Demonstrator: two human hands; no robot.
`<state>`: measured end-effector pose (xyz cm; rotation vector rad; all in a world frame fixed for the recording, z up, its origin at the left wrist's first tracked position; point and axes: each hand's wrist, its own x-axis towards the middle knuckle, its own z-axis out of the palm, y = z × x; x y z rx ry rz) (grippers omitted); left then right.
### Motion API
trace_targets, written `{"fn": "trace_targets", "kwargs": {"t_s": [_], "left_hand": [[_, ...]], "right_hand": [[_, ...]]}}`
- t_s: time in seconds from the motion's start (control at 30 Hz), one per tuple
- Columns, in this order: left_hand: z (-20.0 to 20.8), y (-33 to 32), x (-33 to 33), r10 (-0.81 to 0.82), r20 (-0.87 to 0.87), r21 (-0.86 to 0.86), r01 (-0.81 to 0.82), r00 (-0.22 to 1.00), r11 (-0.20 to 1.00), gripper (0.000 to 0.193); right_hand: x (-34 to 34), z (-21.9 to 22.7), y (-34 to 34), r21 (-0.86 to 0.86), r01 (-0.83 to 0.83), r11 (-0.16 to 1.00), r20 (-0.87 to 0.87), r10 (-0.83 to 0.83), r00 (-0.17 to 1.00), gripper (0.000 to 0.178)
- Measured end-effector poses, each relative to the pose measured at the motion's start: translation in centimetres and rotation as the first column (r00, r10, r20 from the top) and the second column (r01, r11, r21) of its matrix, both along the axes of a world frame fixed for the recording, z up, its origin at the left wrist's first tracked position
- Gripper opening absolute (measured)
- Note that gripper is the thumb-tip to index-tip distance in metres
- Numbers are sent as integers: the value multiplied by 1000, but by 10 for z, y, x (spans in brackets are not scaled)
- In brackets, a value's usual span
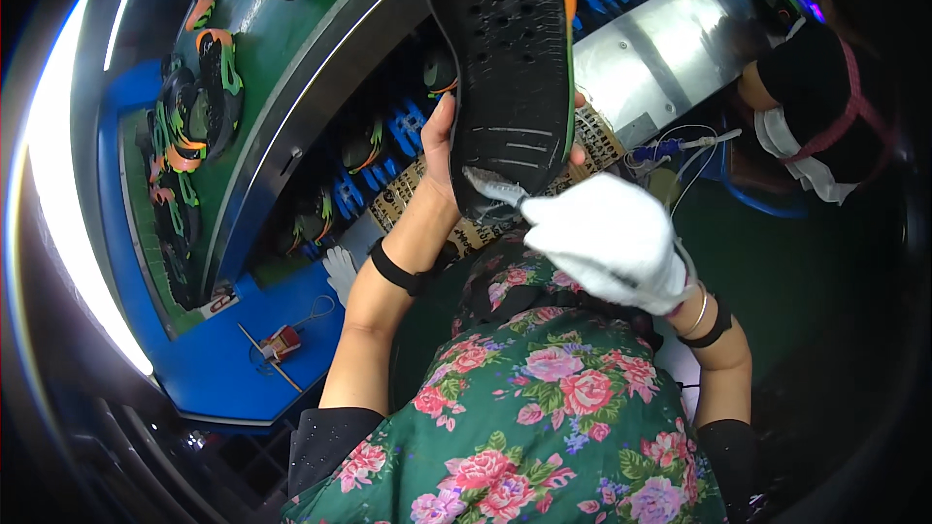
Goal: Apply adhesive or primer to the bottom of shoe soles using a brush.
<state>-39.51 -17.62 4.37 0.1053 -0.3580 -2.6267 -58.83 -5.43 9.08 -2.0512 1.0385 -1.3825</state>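
Note:
In front of me is a black shoe sole [510, 68] with an orange and green edge, small holes across its front part and several short lines near the heel. My bare left hand [442, 150] is wrapped round it, thumb at the left side and fingertips showing at the right edge. My right hand [612, 238], in a white glove, grips a brush [497, 186]. The brush's pale bristles touch the heel end, where the surface looks wet and shiny. The brush handle is mostly hidden inside the gloved fingers.
Several shoe parts [199, 102] lie on a green surface at left, beside a metal rail [291, 136]. The blue tabletop [214, 359] carries a small red object [282, 342] with a stick, and a white glove [340, 272]. Another person [806, 87] sits at the right.

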Motion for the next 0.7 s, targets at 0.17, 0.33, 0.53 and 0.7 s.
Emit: {"fn": "trace_targets", "kwargs": {"t_s": [0.17,0.33,0.53,0.7], "left_hand": [[-17,-1,13,-66,89,-20,68,994,998,106],[6,-1,7,-89,259,-28,100,962,995,118],[-8,-3,17,-67,319,-73,95,945,993,112],[-12,-12,22,-80,373,94,48,924,994,93]], "right_hand": [[3,4,1,94,-160,983,121,149,981,28],[2,12,7,73,-56,996,5,56,998,31],[-3,24,1,239,-239,941,238,182,954,26],[-4,13,1,71,-71,995,-44,75,996,28]]}}
